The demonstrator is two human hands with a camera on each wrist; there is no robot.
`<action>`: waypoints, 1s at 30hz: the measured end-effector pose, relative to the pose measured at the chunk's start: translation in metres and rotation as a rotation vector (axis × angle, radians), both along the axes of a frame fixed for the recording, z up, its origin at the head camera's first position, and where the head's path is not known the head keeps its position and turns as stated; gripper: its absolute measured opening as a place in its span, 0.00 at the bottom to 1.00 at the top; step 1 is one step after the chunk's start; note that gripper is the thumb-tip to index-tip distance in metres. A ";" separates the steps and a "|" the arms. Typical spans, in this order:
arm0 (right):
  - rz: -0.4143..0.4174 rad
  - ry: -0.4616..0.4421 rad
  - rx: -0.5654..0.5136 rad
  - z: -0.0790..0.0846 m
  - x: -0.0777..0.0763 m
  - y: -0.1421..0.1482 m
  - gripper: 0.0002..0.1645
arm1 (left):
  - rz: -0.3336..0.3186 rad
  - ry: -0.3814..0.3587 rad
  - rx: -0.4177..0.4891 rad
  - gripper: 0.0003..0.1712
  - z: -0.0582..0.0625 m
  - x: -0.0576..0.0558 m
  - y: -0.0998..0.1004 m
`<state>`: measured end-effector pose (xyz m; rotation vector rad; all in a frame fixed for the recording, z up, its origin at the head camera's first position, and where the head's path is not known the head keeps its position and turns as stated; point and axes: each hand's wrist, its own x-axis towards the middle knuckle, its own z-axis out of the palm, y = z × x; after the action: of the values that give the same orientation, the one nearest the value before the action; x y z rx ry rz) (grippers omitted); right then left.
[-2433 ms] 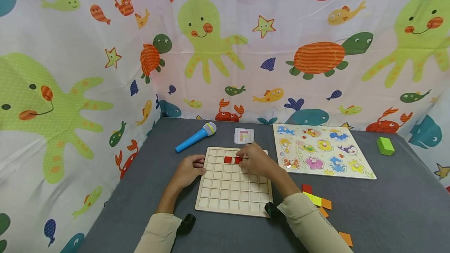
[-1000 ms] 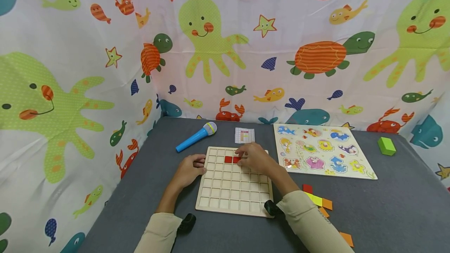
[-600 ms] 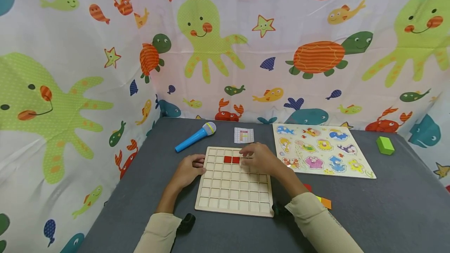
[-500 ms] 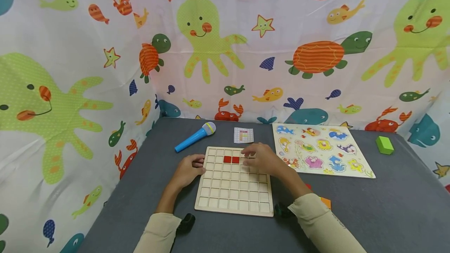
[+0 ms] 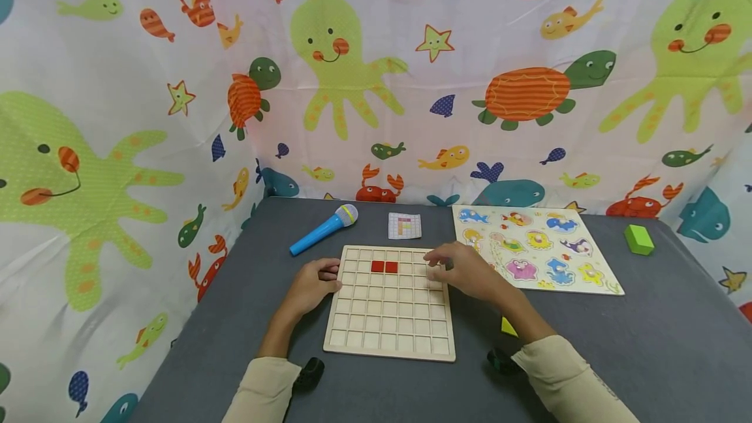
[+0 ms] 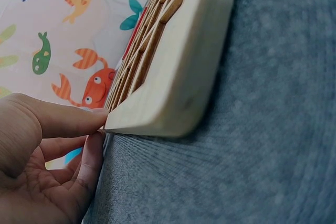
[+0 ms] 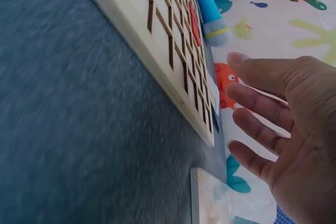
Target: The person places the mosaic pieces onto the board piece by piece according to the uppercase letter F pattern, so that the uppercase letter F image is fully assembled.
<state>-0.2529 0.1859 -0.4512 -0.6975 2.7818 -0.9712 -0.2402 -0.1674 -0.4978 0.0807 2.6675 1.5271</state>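
A square wooden grid board (image 5: 388, 318) lies on the table, with two red square tiles (image 5: 384, 267) side by side in its second row from the far edge. At the board's left edge my left hand (image 5: 313, 288) pinches the rim; the left wrist view shows the thumb (image 6: 68, 120) and a finger meeting right at it. My right hand (image 5: 467, 269) hovers over the board's right edge with nothing in it. Its fingers are loosely bent and spread from the thumb in the right wrist view. A small card with a printed coloured grid (image 5: 405, 226) lies behind the board.
A blue toy microphone (image 5: 323, 230) lies behind the board on the left. At the back right is a sea-animal peg puzzle (image 5: 564, 282), with a green block (image 5: 638, 240) beyond it. A yellow tile (image 5: 508, 327) shows beside the right forearm, which hides other tiles.
The right hand first pressed the second red tile into place beside the other, then let go and moved right towards the board's edge. The left hand stayed at the rim.
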 end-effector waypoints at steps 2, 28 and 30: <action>0.004 0.004 0.004 0.001 0.003 0.006 0.21 | -0.003 0.001 0.004 0.28 0.000 0.000 0.000; -0.051 0.086 0.005 -0.004 0.053 0.080 0.22 | -0.019 -0.011 0.027 0.28 0.001 0.002 -0.001; -0.055 0.073 0.008 -0.004 0.056 0.085 0.22 | -0.020 -0.012 0.028 0.28 0.001 0.002 -0.001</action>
<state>-0.1970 0.2710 -0.4553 -0.6721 2.8801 -0.9631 -0.2380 -0.1681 -0.4967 0.0990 2.6289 1.5541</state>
